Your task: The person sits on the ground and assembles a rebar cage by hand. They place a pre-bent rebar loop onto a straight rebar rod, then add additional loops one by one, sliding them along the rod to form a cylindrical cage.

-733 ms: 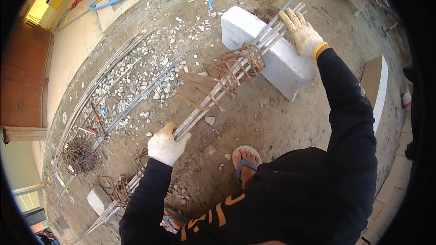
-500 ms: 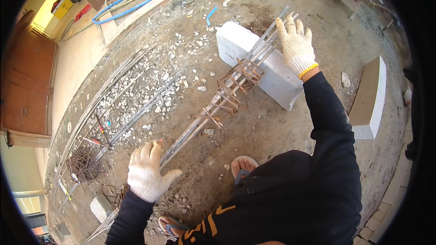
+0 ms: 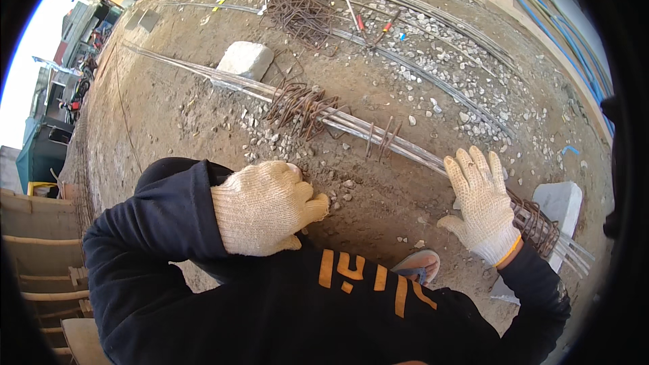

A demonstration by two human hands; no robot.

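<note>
A bundle of long steel bars (image 3: 351, 124) runs across the ground, propped on a pale stone block (image 3: 245, 61) at the left and a white block (image 3: 558, 204) at the right. Rusty bent-wire stirrups encircle it: a dense cluster (image 3: 302, 109), a few spaced loops (image 3: 383, 139) and more beyond my right hand. My right hand (image 3: 481, 201), in a cream knitted glove, lies over the bars with its fingers spread. Close to my body, clear of the bars, my gloved left hand (image 3: 265, 208) is curled closed; its palm side is hidden.
A tangled heap of rusty stirrups (image 3: 298, 16) lies at the back beside red-handled tools (image 3: 373, 29). More loose bars (image 3: 433, 78) stretch over white gravel (image 3: 466, 98). Blue hoses (image 3: 564, 37) run at the upper right. My sandalled foot (image 3: 419, 267) is below the bundle.
My view has swung toward the left end of the bundle. My left hand has drawn away from the bars and curled. My right hand has come back along the bars from their far end.
</note>
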